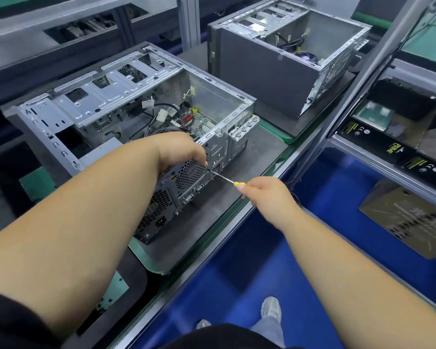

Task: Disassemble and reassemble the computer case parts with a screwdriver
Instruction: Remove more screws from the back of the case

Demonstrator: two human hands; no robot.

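Fingers of right hand [264, 191] clamp screwdriver [224, 178] at computer case [212, 147] rear screw; left hand [180, 152] curls, steadying case; next, probably turning

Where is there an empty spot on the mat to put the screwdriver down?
The dark mat is bare just right of the near computer case, before the far case. A thin bare strip runs along its front edge. It's crowded where the left hand and screwdriver meet the case's back panel.
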